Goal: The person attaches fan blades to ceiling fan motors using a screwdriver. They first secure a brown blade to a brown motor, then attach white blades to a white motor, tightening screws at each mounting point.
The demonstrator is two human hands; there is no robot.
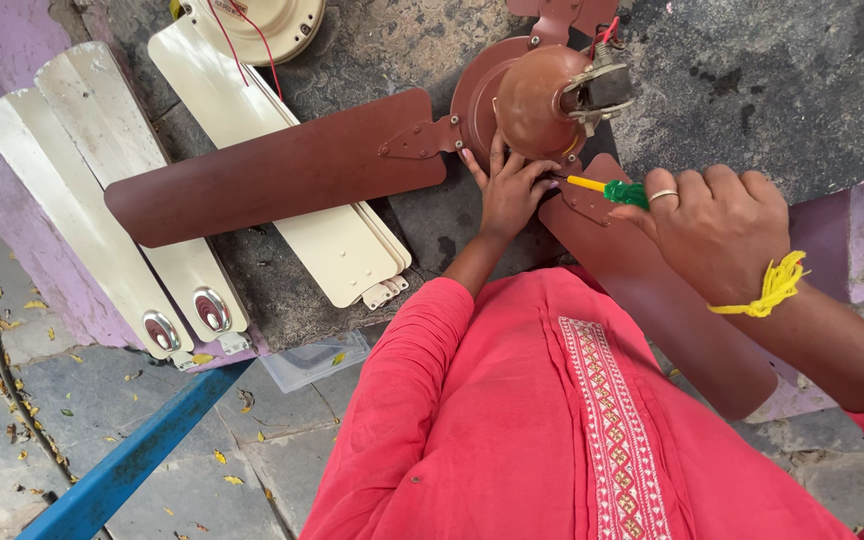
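Surface: dark grey stone slab, rough and stained, set on a lilac-painted ledge. Below it, grey paving strewn with small yellow leaves, and a blue metal bar running diagonally at lower left.

Item 1: brown ceiling fan lying on the slab at upper centre, motor dome towards the camera, wiring block at its right. One brown blade extends left with its long axis nearly level, tip at far left; a second blade runs down and right under the person's arm.

Item 2: screwdriver, yellow shaft and green handle, long axis nearly level, tip pointing left at the motor's lower rim.

Item 3: cream fan blades, stacked, fanning from upper left down towards the centre, beside a cream motor housing.

Left hand: fingers spread flat against the underside of the motor dome, bracing it, grasping nothing.

Right hand: fingers clenched round the green handle; ring on one finger, yellow thread at the wrist.

Person wears a pink-red embroidered garment.
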